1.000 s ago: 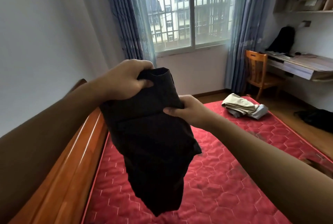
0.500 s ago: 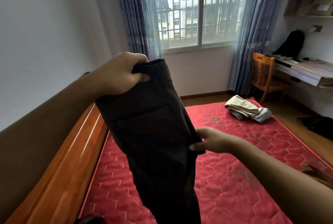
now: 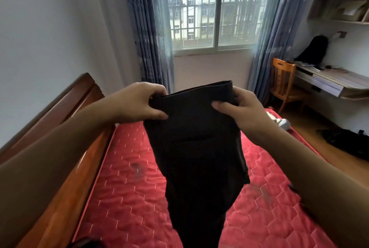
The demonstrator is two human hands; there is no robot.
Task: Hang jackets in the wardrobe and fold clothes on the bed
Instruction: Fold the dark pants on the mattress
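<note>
1. A black garment [image 3: 197,148] is held up in the air above the red mattress [image 3: 123,187] of the bed, near the middle of the view.
2. Its hemmed top edge is uppermost and is stretched almost level between the two hands, with the right end raised slightly higher.
3. Its long axis is hung vertically. The cloth falls straight down from the top edge and narrows lower down, and the lower end is cut off by the bottom of the view.
4. The left corner of the top edge is pinched by the left hand [image 3: 139,102]. The grip is clenched on the cloth, with the thumb laid across the front and the fingers curled over the edge.
5. The right corner is grasped in the same way by the right hand [image 3: 242,110], its thumb pointed inward across the front.
6. Whether the mattress is touched by the hanging cloth cannot be told.
7. A wooden bed frame [image 3: 65,177] is seen along the left side of the mattress.
8. Light-coloured clothes [image 3: 280,122] are seen on the far right part of the mattress, partly hidden behind the right hand.
9. A wooden chair [image 3: 281,80] is placed at the surface [image 3: 329,80] by the right wall, on which a black backpack [image 3: 313,50] is stood.
</note>
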